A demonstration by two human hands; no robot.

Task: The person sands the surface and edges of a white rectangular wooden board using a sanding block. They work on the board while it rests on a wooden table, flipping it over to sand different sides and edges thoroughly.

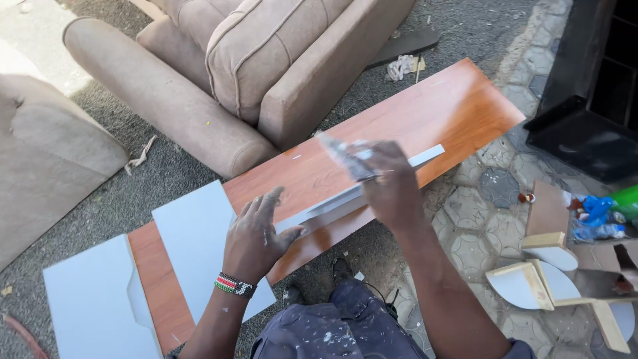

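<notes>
Fingers (266, 206) of the left hand (256, 239) lie flat and spread, gripping nothing, pressing down on the near end of a long pale metal straightedge (332, 207). Right hand (392, 189) is closed around a small blurred tool (349, 158), looks like a scraper or blade with a pale tip; exact kind can't be told through the motion blur.

Head view: straightedge lies lengthwise on a long wood-grain laminated board (399, 126), running from the left hand up toward the far right edge. Board rests on the ground, across the person's knees. Two white panels (193, 233) lie over its near-left end, one with a cut-out notch. Beaded wristband (234, 286) on the left wrist. Beige sofa (252, 60) just behind the board. Right side on the paving: offcuts of white-faced board (538, 266), blue plastic scraps (595, 213), a dark cabinet (591, 86).

Doing it well, as a judgement: keep the left palm weight steady so the straightedge can't slide, hold the tool tight against the edge, keep fingertips behind the guide line, draw in one even pass along the board.
</notes>
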